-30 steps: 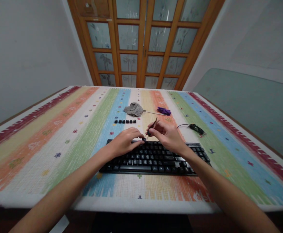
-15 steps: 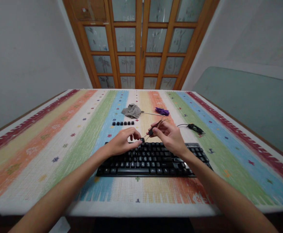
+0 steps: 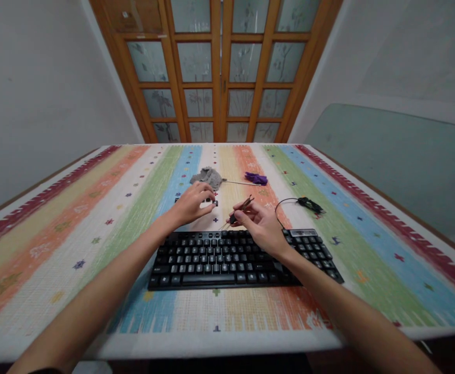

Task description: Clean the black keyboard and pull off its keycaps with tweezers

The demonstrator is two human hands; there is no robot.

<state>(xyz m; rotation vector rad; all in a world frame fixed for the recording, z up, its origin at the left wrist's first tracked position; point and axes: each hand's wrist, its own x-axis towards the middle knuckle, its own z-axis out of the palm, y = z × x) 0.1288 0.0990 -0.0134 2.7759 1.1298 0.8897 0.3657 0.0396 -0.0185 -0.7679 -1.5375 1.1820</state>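
A black keyboard [image 3: 211,259] lies across the cloth in front of me. Beyond its back edge, my left hand [image 3: 194,205] pinches a small black keycap [image 3: 215,203] between thumb and fingers, at the right end of a row of keycaps [image 3: 177,200] that the hand mostly covers. Over the keyboard's back edge, my right hand [image 3: 264,226] grips a wire keycap puller [image 3: 235,217] with a dark handle. The puller's thin wires point left and down, above the top row of keys.
Behind the hands lie a grey cloth [image 3: 207,176] with a thin rod [image 3: 237,182] beside it, and a crumpled purple cloth [image 3: 256,178]. The coiled keyboard cable [image 3: 309,205] is at the right. A striped tablecloth [image 3: 133,249] covers the table.
My left hand has moved away from the keyboard's top row, up and left to the keycap row, carrying a keycap. The right hand with the puller has shifted slightly left and down.
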